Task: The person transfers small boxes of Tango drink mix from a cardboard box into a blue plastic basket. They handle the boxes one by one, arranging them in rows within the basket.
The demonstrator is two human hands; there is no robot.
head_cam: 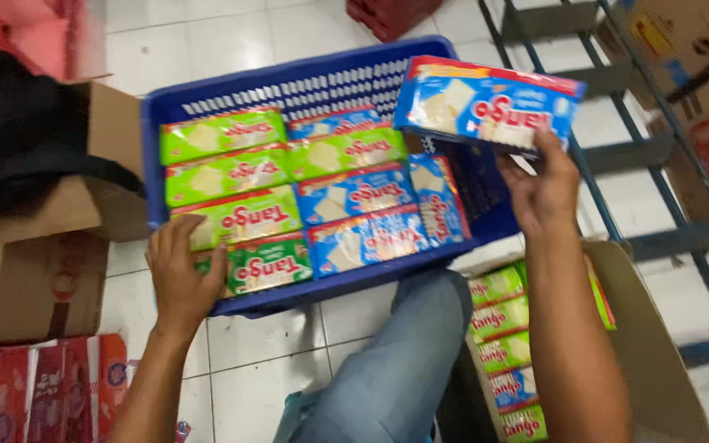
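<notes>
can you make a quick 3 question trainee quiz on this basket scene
1. True or false: the right hand holds a blue packet above the blue basket.
2. What does the left hand rest on? A) a green packet in the basket B) the cardboard box C) the floor
3. Fill in: the packets in the basket are green and ____.

Key: 1 true; 2 A; 3 blue

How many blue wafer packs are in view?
6 for certain: one blue pack in the right hand, four lying in the blue basket, and one in the cardboard box on the floor. Others may be hidden underneath.
</notes>
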